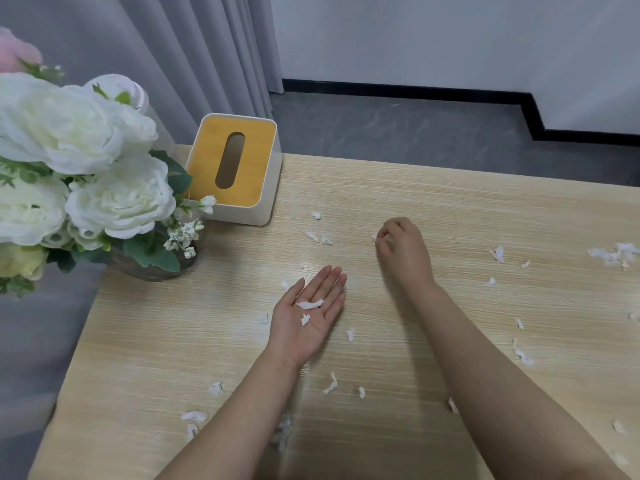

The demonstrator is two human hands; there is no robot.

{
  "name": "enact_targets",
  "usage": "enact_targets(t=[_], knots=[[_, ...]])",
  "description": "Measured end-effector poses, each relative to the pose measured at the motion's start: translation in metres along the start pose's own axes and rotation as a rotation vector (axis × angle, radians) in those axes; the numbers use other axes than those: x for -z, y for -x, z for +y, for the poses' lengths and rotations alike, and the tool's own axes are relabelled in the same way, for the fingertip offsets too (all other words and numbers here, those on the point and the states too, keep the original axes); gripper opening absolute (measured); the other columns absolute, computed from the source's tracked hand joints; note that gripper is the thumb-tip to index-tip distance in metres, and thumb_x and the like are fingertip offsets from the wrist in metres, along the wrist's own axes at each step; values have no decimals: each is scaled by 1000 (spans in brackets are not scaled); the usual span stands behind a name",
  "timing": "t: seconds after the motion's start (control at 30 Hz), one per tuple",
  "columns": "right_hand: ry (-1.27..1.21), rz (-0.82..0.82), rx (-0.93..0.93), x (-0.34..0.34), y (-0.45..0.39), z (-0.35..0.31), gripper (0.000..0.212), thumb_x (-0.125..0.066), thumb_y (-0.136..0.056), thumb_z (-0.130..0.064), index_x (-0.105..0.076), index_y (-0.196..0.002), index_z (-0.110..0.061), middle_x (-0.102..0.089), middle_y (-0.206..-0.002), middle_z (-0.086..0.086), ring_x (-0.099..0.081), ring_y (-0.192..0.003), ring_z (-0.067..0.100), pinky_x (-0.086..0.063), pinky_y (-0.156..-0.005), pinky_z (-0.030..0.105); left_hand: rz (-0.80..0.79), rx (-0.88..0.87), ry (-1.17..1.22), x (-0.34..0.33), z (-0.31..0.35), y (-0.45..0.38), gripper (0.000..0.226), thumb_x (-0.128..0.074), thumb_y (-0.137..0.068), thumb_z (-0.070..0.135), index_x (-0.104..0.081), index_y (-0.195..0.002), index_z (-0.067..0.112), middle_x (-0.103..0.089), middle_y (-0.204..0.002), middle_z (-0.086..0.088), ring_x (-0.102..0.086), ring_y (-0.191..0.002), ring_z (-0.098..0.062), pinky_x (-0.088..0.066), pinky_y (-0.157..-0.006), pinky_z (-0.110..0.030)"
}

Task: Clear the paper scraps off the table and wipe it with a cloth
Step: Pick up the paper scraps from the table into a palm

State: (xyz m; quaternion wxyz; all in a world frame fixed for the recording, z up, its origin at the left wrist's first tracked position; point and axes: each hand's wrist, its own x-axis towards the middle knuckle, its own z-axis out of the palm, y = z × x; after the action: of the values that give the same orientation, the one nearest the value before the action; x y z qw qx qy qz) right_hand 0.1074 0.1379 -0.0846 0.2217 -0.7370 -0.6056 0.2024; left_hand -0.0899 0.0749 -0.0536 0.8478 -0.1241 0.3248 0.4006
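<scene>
The left hand [308, 317] lies flat and palm-up just above the tabletop [450, 209], fingers spread, cradling a few paper scraps [309, 304], while the right hand [401, 247], ahead of it, has its fingertips pinched together on what looks like another scrap. To do this well, carry each pinch straight back over the waiting palm before letting go. Many scraps lie loose around both forearms, so working outward from the palm seems tidiest; no cloth is in view.
</scene>
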Motion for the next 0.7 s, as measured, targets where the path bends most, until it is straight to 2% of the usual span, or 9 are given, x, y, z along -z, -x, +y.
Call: enact_targets(t=[0.23, 0.37, 0.47, 0.6, 0.7], knots=[[131, -100, 89, -9, -6, 4, 13, -51, -84, 1, -61, -88, -5, -60, -93, 10, -52, -91, 28, -43, -69, 34, 25, -7, -16, 3, 5, -2, 43, -42, -91, 24, -58, -121, -3, -58, -129, -16, -57, -118, -29, -41, -98, -49], [137, -103, 73, -8, -6, 3, 12, -51, -84, 1, -61, -88, -4, -59, -87, 10, -53, -86, 29, -34, -64, 29, 24, -19, -22, 6, 8, -2, 45, -42, -91, 24, -53, -126, -1, -58, -129, -15, -55, -121, -29, -40, -99, -48], [43, -71, 37, 1, -1, -10, 10, -53, -84, -1, -61, -86, -6, -58, -85, 6, -54, -84, 24, -32, -66, 26, 40, -41, -26, 6, 10, -1, 43, -41, -92, 24, -54, -125, -1, -58, -129, -15, -56, -119, -29, -41, -100, -46], [-151, -76, 143, 19, 27, -55, 9, -57, -87, -6, -64, -91, -10, -58, -88, -3, -52, -82, 10, -40, -75, 22, 63, -52, 27, 4, 9, 0, 40, -41, -93, 18, -63, -113, -7, -58, -127, -20, -53, -121, -33, -33, -111, -42], [-248, -144, 221, 24, 57, -84, 9, -60, -87, -8, -64, -93, -13, -58, -88, -7, -54, -83, 7, -41, -78, 19, 84, -57, 60, -2, 7, 1, 41, -37, -96, 20, -65, -107, -9, -63, -117, -23, -63, -108, -34, -42, -100, -40]])
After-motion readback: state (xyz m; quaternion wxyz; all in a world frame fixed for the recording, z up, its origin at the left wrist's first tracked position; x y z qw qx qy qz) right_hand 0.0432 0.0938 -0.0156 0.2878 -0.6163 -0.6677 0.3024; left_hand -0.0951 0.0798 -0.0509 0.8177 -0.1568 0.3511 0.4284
